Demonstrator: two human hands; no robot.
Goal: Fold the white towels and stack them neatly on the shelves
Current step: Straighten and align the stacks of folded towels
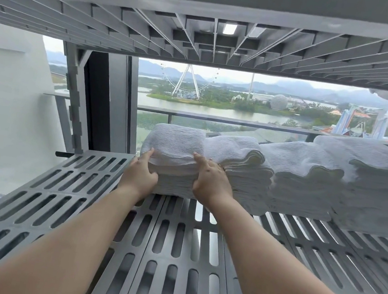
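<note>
Squarely between left hand [139, 175] and right hand [210, 181] — towel stack [174, 154] (white), slotted shelf [92, 207]

white wall [5, 96] at left, dark window frame [109, 98], balcony railing [217, 119], overcast daylight, lake, ferris wheel [186, 82] beyond

Left hand [140, 172] and right hand [210, 181] press opposite sides of leftmost towel stack [174, 154] on grey slotted shelf [172, 245]. Three more white towel stacks [309, 180] in row to right, touching. Upper shelf [205, 36] overhead. Window behind shows ferris wheel [188, 80], water.
</note>
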